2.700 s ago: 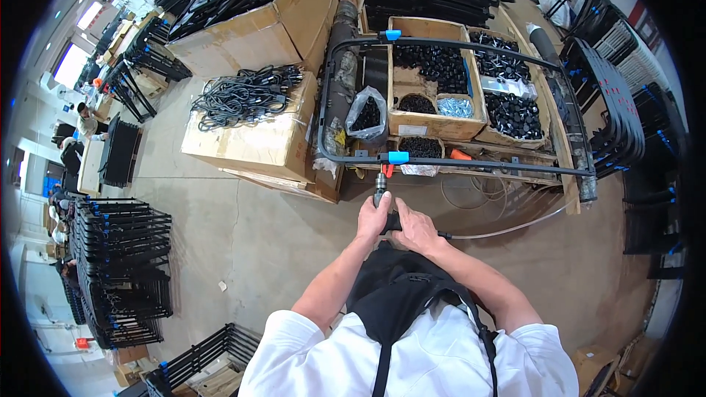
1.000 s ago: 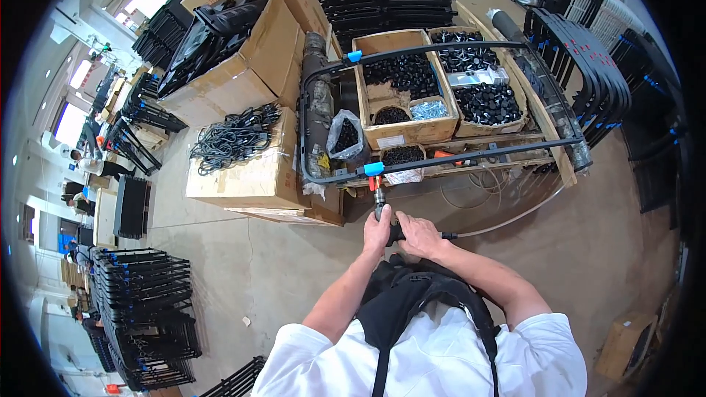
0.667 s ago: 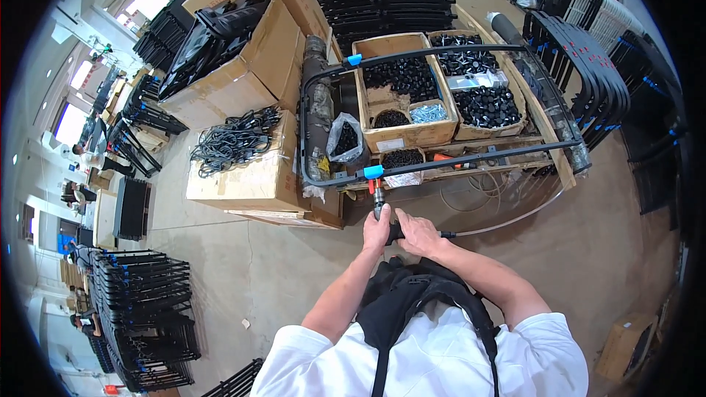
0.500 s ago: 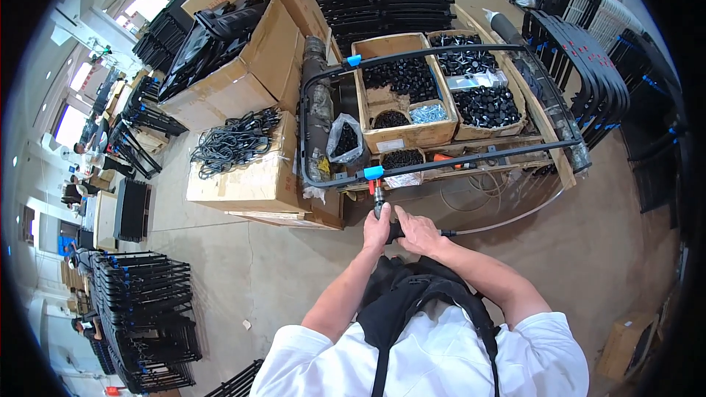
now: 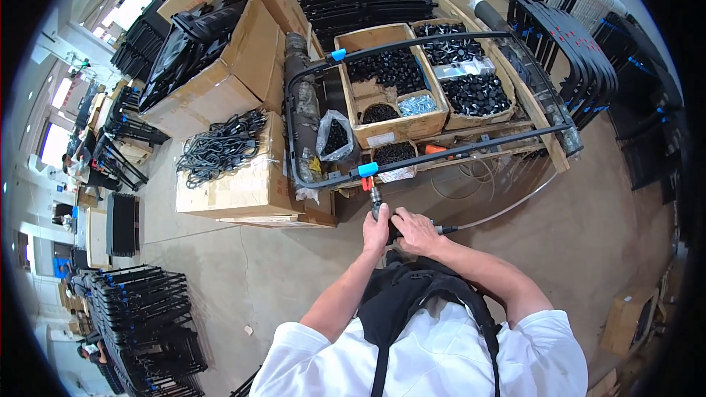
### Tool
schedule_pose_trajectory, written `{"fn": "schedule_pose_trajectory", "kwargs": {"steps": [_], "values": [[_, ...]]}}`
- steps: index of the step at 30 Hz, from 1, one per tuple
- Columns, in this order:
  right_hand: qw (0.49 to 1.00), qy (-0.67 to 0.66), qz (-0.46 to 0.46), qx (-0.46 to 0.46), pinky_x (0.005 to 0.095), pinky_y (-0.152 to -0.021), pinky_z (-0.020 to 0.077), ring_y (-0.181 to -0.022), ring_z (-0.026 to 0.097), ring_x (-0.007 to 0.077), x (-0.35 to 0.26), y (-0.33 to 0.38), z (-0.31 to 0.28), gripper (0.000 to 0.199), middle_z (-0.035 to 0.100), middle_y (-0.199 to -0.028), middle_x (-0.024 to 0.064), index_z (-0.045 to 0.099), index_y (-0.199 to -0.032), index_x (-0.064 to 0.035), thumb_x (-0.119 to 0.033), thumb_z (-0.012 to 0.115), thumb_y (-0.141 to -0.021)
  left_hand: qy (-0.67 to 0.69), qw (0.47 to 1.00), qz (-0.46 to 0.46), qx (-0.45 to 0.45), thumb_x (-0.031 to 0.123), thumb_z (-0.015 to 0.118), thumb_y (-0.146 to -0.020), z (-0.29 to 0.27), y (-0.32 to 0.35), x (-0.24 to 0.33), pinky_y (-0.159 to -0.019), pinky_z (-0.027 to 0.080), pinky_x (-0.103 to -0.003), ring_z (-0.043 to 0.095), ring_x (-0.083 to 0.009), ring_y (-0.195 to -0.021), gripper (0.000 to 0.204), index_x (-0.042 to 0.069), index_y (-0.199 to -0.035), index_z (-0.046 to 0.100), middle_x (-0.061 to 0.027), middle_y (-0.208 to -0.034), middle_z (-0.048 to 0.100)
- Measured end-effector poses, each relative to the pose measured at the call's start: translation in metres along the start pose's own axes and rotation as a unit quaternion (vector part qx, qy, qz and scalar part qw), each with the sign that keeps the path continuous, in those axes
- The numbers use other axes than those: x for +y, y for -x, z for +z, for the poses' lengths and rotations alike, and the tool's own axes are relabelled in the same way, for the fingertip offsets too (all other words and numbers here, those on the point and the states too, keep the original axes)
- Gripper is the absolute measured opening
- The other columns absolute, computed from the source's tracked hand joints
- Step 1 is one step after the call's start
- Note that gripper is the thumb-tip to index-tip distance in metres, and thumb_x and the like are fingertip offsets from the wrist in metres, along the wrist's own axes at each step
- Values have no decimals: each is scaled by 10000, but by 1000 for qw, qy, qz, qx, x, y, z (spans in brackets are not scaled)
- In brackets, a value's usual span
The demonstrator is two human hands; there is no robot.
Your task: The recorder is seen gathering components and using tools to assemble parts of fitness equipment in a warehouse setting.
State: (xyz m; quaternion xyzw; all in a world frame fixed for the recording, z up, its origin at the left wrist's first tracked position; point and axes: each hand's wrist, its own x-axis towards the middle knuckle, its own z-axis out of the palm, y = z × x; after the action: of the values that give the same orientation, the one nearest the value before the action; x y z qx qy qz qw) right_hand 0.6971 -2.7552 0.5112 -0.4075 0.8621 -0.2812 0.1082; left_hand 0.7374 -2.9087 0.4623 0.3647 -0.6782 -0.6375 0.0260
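A pneumatic drill is in both my hands, pointing away from me. My left hand wraps around its body, and my right hand closes on its rear part, whose grip is mostly hidden. The drill's front end, with a red piece beside it, meets the near side of a black tubular frame at a blue clip; exact contact is too small to tell. On the frame's far side sits another blue clip. A pale air hose runs from the drill off to the right.
Under the frame, a wooden box and a second box hold black knobs; silver screws fill a small tray. A plastic bag stands beside them. Cartons and coiled black cables lie left, stacked frames lower left.
The view has shifted slightly, so the frame and boxes appear a little further left. Both hands keep their grip on the drill, its front end still at the near blue clip.
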Motion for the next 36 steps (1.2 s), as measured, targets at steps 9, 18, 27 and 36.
{"fn": "schedule_pose_trajectory", "kwargs": {"steps": [9,18,27,36], "values": [[1000,14,-6,23,516,-800,568,-946,678,416,4,10,3,431,579,-1181,183,590,-1135,-27,-128,737,-742,13,1000,4,-26,492,644,-1044,5,2,-12,-743,463,-340,506,-133,-822,461,31,-1049,640,-17,-916,602],[997,38,12,-62,519,-794,581,-915,711,421,31,68,-25,429,624,-1081,234,570,-1232,-21,-149,681,-838,141,980,-72,-123,436,583,-1100,44,49,-32,-741,496,-303,559,-94,-861,392,47,-1125,627,14,-931,603],[928,-155,304,152,472,-874,573,-1037,701,400,167,278,-204,619,704,-1181,255,630,-1355,-26,-258,727,-790,-128,898,50,-417,343,528,-1129,208,77,53,-760,560,-283,643,-113,-842,395,-13,-1220,675,-46,-964,693],[865,-171,415,224,464,-1045,517,-1205,660,427,256,238,-161,646,672,-1293,289,587,-1411,14,-210,681,-812,-194,936,68,-286,290,575,-1103,237,49,73,-743,550,-274,643,-104,-802,339,-17,-1202,680,-41,-945,705]]}}
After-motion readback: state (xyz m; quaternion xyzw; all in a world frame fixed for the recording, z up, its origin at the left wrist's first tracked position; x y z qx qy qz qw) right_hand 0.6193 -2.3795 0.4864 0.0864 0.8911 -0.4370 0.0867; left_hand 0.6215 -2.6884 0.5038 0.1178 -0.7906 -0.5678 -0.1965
